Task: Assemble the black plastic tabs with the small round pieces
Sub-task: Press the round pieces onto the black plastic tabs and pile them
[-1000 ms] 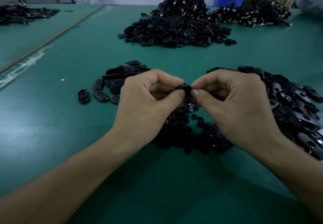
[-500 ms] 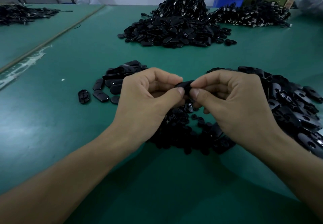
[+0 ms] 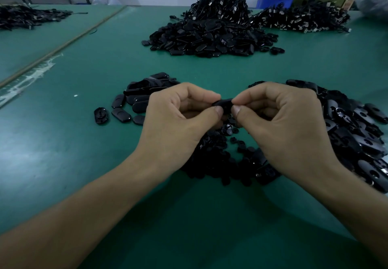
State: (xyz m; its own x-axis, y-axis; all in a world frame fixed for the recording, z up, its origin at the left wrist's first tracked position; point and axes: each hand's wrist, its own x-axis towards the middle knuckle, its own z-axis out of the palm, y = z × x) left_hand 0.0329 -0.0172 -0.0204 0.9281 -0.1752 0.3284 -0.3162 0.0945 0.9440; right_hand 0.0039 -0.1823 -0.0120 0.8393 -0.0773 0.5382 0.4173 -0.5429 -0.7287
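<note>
Left hand (image 3: 174, 125) and right hand (image 3: 281, 130) pinching one black tab (image 3: 223, 104), small round pieces (image 3: 218, 159) beneath, tab heap (image 3: 361, 134) right, big pile (image 3: 210, 37) beyond

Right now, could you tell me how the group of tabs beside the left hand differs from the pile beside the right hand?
The left group is small and lies mostly flat; the right pile is far larger and heaped. Left group tabs mostly show smooth faces; right pile tabs mostly show a hole. Both are black plastic.
</note>
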